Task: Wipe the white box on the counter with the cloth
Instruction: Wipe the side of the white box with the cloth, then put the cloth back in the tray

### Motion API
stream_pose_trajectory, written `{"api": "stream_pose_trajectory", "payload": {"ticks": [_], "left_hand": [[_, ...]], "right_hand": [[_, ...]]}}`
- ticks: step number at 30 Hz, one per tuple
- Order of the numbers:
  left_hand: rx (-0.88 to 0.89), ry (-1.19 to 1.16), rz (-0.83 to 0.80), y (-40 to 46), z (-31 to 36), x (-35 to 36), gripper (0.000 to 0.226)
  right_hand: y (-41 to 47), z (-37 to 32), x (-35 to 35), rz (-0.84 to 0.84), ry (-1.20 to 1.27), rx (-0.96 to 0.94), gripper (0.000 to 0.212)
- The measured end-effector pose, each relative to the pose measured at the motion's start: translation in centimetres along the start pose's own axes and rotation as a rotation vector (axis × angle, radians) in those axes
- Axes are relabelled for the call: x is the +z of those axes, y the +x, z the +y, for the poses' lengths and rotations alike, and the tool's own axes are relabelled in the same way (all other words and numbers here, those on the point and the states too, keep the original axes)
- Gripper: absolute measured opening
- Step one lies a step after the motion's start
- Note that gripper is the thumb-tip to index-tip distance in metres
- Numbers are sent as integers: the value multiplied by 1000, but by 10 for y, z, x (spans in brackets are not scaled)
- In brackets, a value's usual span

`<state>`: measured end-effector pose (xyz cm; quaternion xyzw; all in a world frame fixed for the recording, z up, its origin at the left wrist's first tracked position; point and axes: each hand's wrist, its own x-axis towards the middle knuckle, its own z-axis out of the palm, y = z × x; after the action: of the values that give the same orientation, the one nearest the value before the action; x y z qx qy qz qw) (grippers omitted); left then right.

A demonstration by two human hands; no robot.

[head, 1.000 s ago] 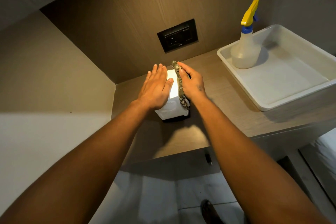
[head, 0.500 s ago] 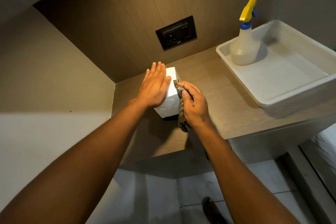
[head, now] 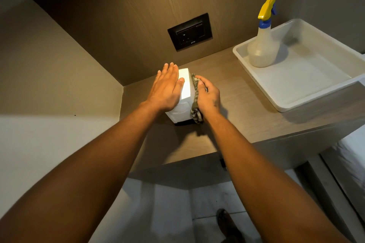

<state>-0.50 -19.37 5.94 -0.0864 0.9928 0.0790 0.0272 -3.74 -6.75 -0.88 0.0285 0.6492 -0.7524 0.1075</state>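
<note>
- Right hand [head: 208, 97] curled around a patterned greenish cloth [head: 195, 99], pressing it flat against the right side of the white box [head: 184, 92]; thumb lying along the cloth's upper edge.
- Cloth bunched in a vertical strip between palm and box, lower end hanging near the box's base.
- Left hand [head: 166, 89] spread open, fingers straight and together, lying flat on the top and left part of the box, gripping nothing.
- White box upright on the wooden surface [head: 233, 104], near the back left corner, between the two hands, with a dark strip along its bottom edge.
- Dark socket plate [head: 190, 32] set in the wood panel behind the box.
- White tray [head: 256, 85] well to the right on the same surface, with a spray bottle [head: 263, 49] with yellow trigger standing in its back left corner.
- Tiled floor [head: 169, 209] below the surface edge.
</note>
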Motion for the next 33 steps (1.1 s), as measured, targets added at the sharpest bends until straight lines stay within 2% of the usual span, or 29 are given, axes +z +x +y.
{"api": "stream_pose_trajectory", "payload": {"ticks": [5, 9, 11, 14, 17, 20, 24, 29, 33], "left_hand": [[2, 5, 0, -2, 1, -2, 61], [4, -5, -20, -3, 1, -4, 62], [5, -13, -50, -2, 0, -7, 63], [5, -42, -77, 0, 3, -13, 67], [47, -68, 17, 0, 21, -17, 68], [168, -82, 119, 2, 58, -11, 71], [269, -103, 126, -3, 121, 30, 73], [129, -157, -12, -10, 161, 99, 74], [28, -160, -70, -7, 169, 134, 76]], "right_hand": [[-14, -11, 1, -2, 42, -102, 30], [-15, -23, -20, -56, 194, 60, 30], [-11, -32, -42, -88, 277, 124, 32], [0, -57, -87, -96, 224, 98, 34], [19, -79, -137, -25, 196, 36, 32], [42, -93, -183, 13, 101, 33, 29], [72, -95, -230, 52, -165, 67, 29], [91, -84, -245, 54, -592, 28, 27], [91, -70, -235, -36, -766, -56, 27]]}}
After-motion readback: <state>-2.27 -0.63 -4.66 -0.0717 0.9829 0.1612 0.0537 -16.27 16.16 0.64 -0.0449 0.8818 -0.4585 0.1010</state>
